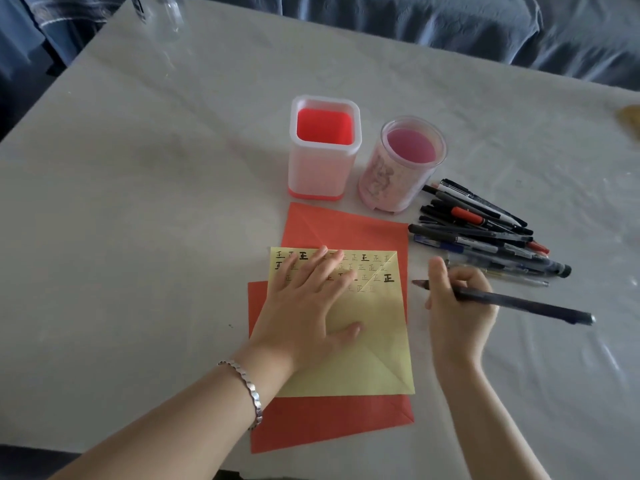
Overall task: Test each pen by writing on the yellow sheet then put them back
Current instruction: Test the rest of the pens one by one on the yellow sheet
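Note:
The yellow sheet lies on red paper and carries rows of small black written marks along its top. My left hand rests flat on the sheet, fingers straight. My right hand grips a dark pen just right of the sheet, its tip pointing left above the table. A pile of several pens lies to the right. Two holders stand behind the sheet: a square white-and-red one and a round pink one. No pens show in either.
A pale cloth covers the table. A clear glass object stands at the far left corner. Blue fabric runs along the far edge. A yellowish thing shows at the right edge.

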Available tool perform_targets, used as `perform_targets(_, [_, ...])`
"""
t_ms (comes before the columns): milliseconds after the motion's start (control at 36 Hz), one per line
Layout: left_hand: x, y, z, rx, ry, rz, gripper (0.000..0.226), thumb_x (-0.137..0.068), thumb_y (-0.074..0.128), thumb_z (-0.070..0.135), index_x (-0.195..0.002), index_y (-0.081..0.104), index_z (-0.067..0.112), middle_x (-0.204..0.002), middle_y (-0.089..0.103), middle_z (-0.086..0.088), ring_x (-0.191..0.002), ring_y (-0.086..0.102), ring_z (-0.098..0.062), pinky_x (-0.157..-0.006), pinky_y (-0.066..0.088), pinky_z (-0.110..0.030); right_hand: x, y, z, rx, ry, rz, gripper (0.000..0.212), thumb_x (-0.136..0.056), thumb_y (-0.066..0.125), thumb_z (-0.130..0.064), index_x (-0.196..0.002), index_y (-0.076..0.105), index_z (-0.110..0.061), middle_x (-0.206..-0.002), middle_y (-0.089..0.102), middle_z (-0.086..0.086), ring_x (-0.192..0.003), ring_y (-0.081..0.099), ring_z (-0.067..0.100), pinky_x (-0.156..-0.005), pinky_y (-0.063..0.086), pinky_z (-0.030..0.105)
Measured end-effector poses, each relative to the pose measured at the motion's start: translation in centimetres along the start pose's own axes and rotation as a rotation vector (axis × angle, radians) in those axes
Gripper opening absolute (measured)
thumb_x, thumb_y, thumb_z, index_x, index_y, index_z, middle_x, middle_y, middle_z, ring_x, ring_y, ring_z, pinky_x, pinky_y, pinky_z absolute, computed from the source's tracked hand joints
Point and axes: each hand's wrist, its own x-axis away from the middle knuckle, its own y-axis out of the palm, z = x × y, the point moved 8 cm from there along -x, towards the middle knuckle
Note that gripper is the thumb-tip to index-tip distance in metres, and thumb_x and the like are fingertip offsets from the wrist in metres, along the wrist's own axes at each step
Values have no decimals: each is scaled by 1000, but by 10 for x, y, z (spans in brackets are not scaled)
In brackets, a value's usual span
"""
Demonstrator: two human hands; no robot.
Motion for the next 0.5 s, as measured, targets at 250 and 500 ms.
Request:
perform_targets(250, [-1, -1, 2, -41, 38, 31, 65, -80, 38, 65, -130, 50, 25, -145, 40, 0, -138, 26, -17, -111, 9, -43, 1, -36, -5, 39, 159, -392, 36, -81, 49, -58, -74, 73, -33, -91, 69, -3, -87, 61, 11, -82, 49, 28])
perform_targets(500, [-1, -1, 2, -14, 31, 47, 67, -79, 39, 68, -130, 51, 26, -144, 40, 1, -137, 24, -15, -112, 9, -42, -2, -42, -41, 5, 115, -301, 28, -98, 39, -15, -70, 38, -14, -46, 31, -9, -39, 23, 7, -39, 22, 20])
